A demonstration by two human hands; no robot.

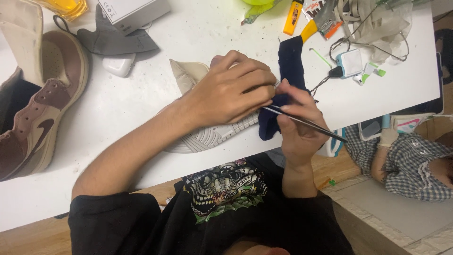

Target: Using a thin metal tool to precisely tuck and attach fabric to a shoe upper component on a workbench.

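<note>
Left hand (231, 92) pressed flat on the shoe (207, 134) at table centre, right hand (295, 125) pinched a thin tool (306, 123) against dark cloth (289, 71); a slip likely jabbed the left fingers.

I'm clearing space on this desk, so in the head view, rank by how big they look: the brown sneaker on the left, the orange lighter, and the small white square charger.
1. brown sneaker, by far the largest.
2. white square charger.
3. orange lighter, longer but slimmer; close to the charger, so that order is unsure.
</note>
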